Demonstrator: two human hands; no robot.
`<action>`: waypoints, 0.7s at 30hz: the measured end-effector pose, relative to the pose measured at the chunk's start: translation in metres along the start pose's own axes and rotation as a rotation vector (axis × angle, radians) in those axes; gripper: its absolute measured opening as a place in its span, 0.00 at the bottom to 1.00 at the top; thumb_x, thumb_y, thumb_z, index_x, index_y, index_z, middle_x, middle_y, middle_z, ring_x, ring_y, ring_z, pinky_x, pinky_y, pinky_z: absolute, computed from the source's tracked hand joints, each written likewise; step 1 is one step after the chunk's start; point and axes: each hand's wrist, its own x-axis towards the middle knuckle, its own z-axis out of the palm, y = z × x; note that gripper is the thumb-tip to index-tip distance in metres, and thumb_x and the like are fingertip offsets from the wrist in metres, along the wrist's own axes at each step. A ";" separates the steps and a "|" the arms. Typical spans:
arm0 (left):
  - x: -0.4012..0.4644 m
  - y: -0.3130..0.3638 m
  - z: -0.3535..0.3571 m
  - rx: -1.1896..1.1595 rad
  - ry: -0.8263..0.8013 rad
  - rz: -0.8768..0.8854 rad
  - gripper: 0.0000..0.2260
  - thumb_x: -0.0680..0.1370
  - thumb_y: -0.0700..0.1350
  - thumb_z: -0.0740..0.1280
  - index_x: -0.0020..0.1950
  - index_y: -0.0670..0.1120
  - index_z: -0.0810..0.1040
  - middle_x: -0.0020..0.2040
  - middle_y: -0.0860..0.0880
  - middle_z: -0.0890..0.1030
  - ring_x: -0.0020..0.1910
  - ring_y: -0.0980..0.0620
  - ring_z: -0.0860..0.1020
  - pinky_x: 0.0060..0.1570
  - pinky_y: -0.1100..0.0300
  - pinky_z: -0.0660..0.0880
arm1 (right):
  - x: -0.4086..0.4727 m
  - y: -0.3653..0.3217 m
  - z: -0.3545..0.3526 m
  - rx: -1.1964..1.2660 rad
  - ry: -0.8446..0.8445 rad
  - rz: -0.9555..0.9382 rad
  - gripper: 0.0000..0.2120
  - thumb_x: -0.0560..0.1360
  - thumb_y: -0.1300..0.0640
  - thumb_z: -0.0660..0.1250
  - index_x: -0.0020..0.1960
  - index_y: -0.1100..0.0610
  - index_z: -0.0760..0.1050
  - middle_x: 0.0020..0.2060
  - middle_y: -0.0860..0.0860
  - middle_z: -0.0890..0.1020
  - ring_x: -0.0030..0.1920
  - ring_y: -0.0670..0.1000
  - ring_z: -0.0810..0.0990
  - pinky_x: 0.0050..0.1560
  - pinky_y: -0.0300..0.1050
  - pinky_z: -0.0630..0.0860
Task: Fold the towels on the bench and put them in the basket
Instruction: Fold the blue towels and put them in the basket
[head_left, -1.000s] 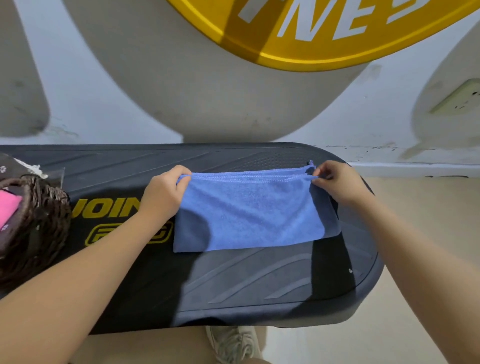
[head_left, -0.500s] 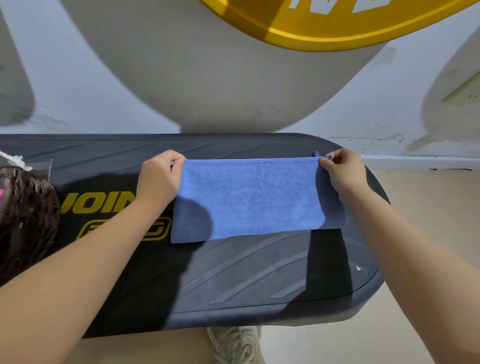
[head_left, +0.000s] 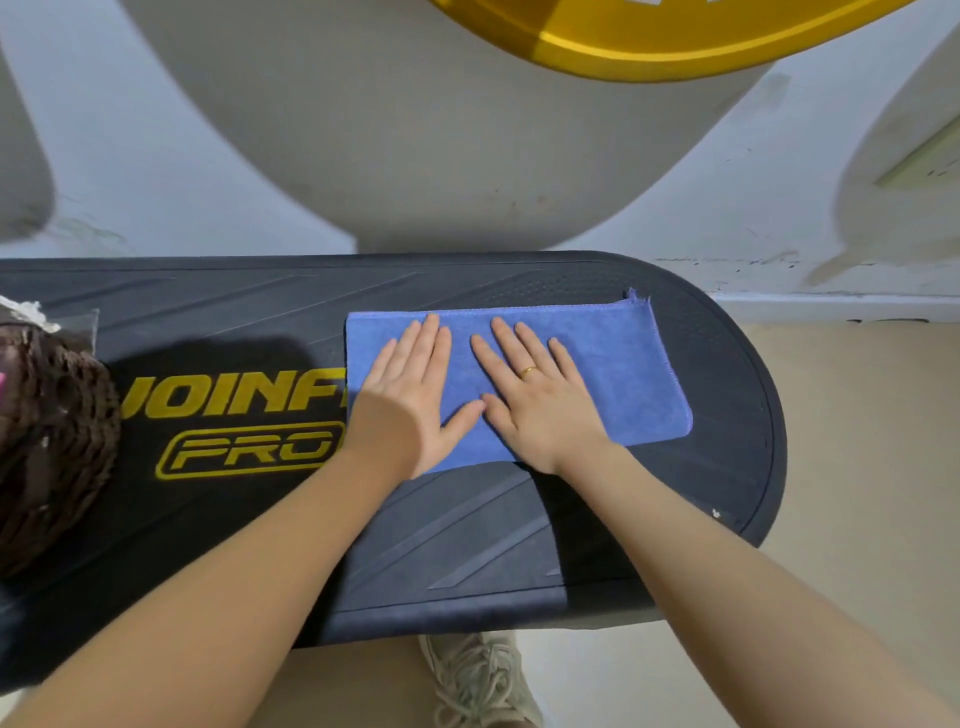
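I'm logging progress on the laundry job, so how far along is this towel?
Done: the blue towel lies folded over on the black bench, edges roughly lined up. In hand: the left hand and right hand lie flat on it, fingers spread, apparently smoothing the fold. Left: probably another fold, then moving it into the wicker basket at the bench's left end.

We seem to be in a gym or home workout corner: a black ribbed exercise bench (head_left: 467, 530) with yellow sport-brand lettering (head_left: 234, 400) stands against a scuffed white wall (head_left: 208, 182) under a large yellow sign (head_left: 649, 36).
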 end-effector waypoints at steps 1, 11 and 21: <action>-0.001 0.000 -0.001 -0.015 -0.017 -0.013 0.41 0.75 0.68 0.40 0.71 0.38 0.65 0.72 0.39 0.65 0.70 0.41 0.66 0.69 0.48 0.55 | -0.002 0.008 -0.001 0.011 0.006 0.034 0.38 0.67 0.37 0.31 0.76 0.46 0.43 0.77 0.47 0.43 0.77 0.50 0.43 0.74 0.50 0.40; -0.010 -0.007 -0.016 0.011 -0.186 -0.074 0.57 0.54 0.77 0.40 0.75 0.46 0.37 0.76 0.46 0.34 0.75 0.48 0.36 0.73 0.54 0.36 | -0.033 0.076 -0.022 0.037 -0.040 0.454 0.28 0.80 0.44 0.43 0.76 0.49 0.39 0.77 0.48 0.41 0.77 0.52 0.42 0.75 0.54 0.44; 0.012 0.039 -0.030 0.036 -0.225 -0.226 0.43 0.72 0.71 0.49 0.76 0.45 0.40 0.77 0.41 0.40 0.76 0.45 0.41 0.73 0.47 0.42 | -0.035 0.066 -0.046 0.496 0.194 0.885 0.29 0.76 0.54 0.63 0.71 0.62 0.55 0.69 0.60 0.63 0.66 0.62 0.66 0.57 0.57 0.71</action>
